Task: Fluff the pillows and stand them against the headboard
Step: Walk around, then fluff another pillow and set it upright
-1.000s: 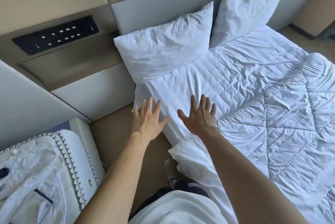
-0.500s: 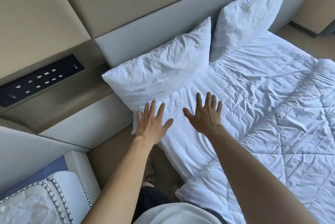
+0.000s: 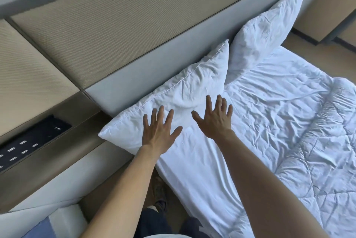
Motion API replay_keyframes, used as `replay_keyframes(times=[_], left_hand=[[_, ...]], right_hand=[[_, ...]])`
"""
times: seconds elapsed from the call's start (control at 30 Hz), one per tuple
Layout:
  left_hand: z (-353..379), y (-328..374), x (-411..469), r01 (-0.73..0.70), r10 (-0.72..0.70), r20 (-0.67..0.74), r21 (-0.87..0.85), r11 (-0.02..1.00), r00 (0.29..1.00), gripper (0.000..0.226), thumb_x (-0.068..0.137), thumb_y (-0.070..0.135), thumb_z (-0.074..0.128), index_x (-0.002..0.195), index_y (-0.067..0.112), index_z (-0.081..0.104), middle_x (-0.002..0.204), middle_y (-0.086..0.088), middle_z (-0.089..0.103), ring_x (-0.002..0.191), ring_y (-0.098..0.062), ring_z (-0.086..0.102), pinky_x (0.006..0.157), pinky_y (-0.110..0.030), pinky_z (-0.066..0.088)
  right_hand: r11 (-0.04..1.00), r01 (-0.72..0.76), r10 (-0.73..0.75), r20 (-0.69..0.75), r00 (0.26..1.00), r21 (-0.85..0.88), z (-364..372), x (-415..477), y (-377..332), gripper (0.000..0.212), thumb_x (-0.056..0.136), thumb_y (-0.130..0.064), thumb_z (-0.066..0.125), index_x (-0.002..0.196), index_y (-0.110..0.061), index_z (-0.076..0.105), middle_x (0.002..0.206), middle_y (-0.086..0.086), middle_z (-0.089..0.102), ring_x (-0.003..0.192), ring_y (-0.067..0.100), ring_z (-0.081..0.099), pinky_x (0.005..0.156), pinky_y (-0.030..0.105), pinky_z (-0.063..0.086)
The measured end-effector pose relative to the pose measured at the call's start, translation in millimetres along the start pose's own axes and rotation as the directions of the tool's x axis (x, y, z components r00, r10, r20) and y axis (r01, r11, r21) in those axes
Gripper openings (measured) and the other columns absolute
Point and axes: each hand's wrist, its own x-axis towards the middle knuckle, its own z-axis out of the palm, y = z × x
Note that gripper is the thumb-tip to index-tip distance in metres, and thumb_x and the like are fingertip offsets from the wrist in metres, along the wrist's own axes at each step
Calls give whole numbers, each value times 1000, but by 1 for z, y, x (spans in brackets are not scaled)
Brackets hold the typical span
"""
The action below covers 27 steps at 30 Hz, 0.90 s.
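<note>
Both hands, left hand (image 3: 160, 131) and right hand (image 3: 213, 120), hover spread over the near pillow (image 3: 173, 99); grip its ends and plump evenly against the headboard (image 3: 154, 76).

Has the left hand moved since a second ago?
Yes. The left hand has moved toward the headboard: a second ago it was short of the near pillow, and now its spread fingers overlap that pillow's lower edge.

Crumpled white cotton-like cloth covers the near pillow (image 3: 183, 91); the headboard (image 3: 154, 45) is smooth, matt padded panel.
</note>
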Motion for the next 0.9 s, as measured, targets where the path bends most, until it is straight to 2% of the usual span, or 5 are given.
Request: replay_keyframes(times=[0.17, 0.37, 0.6, 0.77, 0.9], left_hand=[[2, -28, 61, 12, -12, -13, 16, 1000, 1000, 78, 97, 68, 18, 161, 24, 18, 169, -11, 11, 155, -34, 12, 121, -58, 11], [24, -39, 119, -24, 30, -135, 44, 999, 990, 75, 93, 65, 29, 146, 16, 49, 150, -16, 45, 132, -39, 49, 108, -63, 38], [53, -37, 170, 15, 14, -389, 73, 997, 921, 76, 92, 66, 37, 142, 11, 53, 134, -15, 59, 103, -37, 66, 83, -49, 55], [73, -31, 195, 66, -13, -484, 93, 993, 875, 73, 90, 68, 44, 133, 11, 61, 113, -9, 70, 89, -36, 68, 70, -44, 52], [85, -35, 198, 49, 18, -577, 100, 994, 816, 66, 92, 64, 47, 124, 9, 66, 106, -8, 72, 82, -36, 68, 67, -44, 50]], right_hand=[[999, 47, -47, -19, 999, -9, 3, 61, -10, 87, 95, -71, 29, 162, -20, 7, 167, 20, 0, 155, 36, -2, 123, 56, -3], [980, 199, -198, -99, 975, 2, 21, 147, 0, 83, 95, -70, 24, 160, -18, 22, 167, 15, 16, 154, 35, 10, 123, 55, 3], [786, 591, -612, -373, 698, -183, 22, 270, 41, 57, 103, -50, 39, 139, -9, 54, 140, 13, 55, 134, 35, 47, 116, 57, 31], [674, 685, -727, -416, 547, -276, 32, 334, 71, 54, 102, -50, 44, 125, -5, 63, 126, 11, 63, 123, 33, 55, 112, 49, 32], [694, 661, -683, -552, 479, -285, 46, 366, 83, 42, 103, -44, 51, 92, -5, 63, 90, 11, 62, 87, 36, 58, 86, 48, 46]])
